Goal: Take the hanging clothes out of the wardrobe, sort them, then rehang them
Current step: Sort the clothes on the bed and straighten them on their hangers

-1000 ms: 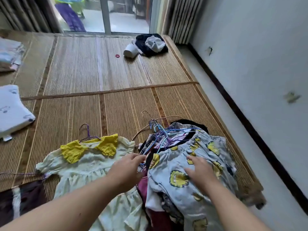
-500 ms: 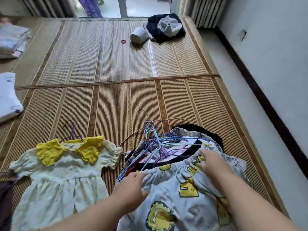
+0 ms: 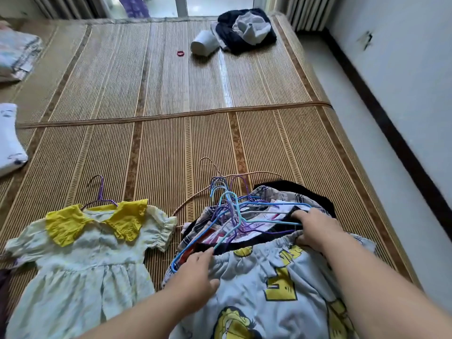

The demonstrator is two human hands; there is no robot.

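Observation:
A pile of clothes on tangled blue and purple wire hangers (image 3: pixel 232 209) lies on the woven mat (image 3: pixel 159 143) in front of me. On top is a light-blue garment with yellow cartoon cats (image 3: pixel 264 267). My left hand (image 3: pixel 195 277) grips the left end of its elastic waistband. My right hand (image 3: pixel 315 228) holds the right end, fingertips touching a blue hanger and dark cloth beneath. A pale dress with a yellow collar (image 3: pixel 80 253) lies flat to the left on a purple hanger (image 3: pixel 100 192).
At the far end of the mat lie a tipped white cup (image 3: pixel 204 44), a heap of dark and grey clothes (image 3: pixel 244 28) and a red hair tie (image 3: pixel 180 53). Folded bedding (image 3: pixel 17 52) and a white pillow (image 3: pixel 9 148) sit left. A wall (image 3: pixel 403 94) runs along the right.
The view has tipped down and closer to the pile. Both hands slid up the cat-print garment to its waistband, the left to the left end, the right to the right end.

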